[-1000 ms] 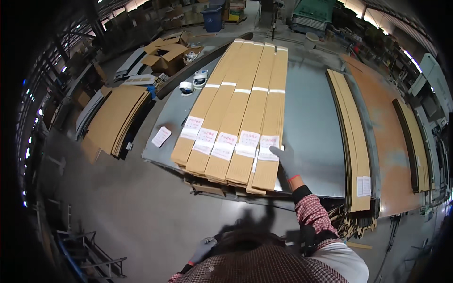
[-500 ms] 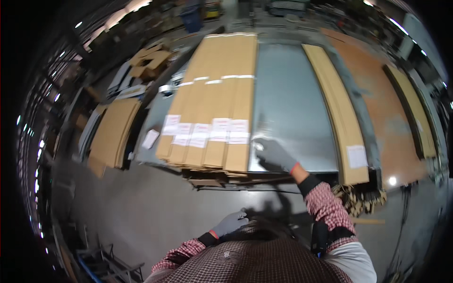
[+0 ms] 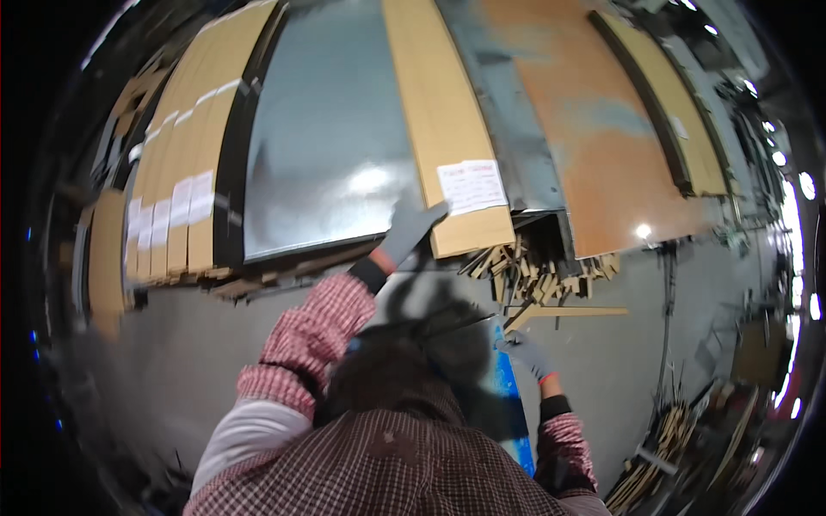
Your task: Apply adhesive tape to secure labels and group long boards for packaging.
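Note:
My left hand (image 3: 411,230), in a grey glove, reaches over the near edge of a shiny metal sheet (image 3: 331,146). Its fingers are spread, and the thumb side meets the left edge of a long, narrow cardboard package (image 3: 471,230). A white printed label (image 3: 471,187) lies on that package near its close end. Lower and to the right, my gloved right hand (image 3: 531,354) hangs beside the top of a blue strip (image 3: 508,387). Its fingers are blurred, and I cannot tell whether they touch the strip.
Labelled long cardboard packages (image 3: 176,224) lie side by side on the left. Right of the metal sheet is a rust-brown sheet (image 3: 611,163) with another package stack (image 3: 688,129) beyond. Narrow offcuts (image 3: 542,279) jut out below the table edge, and more strips (image 3: 658,451) lie at lower right.
My view has turned to the right. My left hand has risen from near my body to the single package. My right hand has left the metal sheet and dropped to my right side.

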A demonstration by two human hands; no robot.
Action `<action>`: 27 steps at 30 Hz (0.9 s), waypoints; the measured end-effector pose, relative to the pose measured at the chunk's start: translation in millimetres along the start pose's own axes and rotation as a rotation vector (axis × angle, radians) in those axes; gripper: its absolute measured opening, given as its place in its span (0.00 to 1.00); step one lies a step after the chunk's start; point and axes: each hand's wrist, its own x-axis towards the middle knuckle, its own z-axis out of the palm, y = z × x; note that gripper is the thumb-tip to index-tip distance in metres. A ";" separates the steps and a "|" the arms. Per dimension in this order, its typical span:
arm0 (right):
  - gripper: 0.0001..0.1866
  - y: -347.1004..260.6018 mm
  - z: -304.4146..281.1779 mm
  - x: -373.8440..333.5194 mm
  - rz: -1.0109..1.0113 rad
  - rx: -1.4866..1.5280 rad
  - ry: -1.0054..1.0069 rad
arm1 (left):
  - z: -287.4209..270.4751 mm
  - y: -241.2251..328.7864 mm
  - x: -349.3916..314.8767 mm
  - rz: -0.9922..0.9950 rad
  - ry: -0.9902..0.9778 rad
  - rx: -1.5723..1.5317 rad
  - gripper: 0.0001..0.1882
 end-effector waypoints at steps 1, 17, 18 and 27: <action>0.19 -23.5 -17.7 8.0 -0.079 -0.416 -0.029 | 14.3 -4.7 9.7 -0.184 -0.031 -0.133 0.49; 0.10 -218.3 -84.0 149.2 -1.077 -0.584 0.500 | 40.5 -27.5 -5.0 0.033 0.115 -0.001 0.38; 0.10 -218.1 -83.6 144.6 -1.108 -0.574 0.505 | 38.8 -27.7 -6.4 0.022 0.111 -0.007 0.38; 0.11 -221.4 -83.5 143.3 -1.038 -0.631 0.431 | 76.8 -19.3 -187.7 0.100 0.136 0.161 0.39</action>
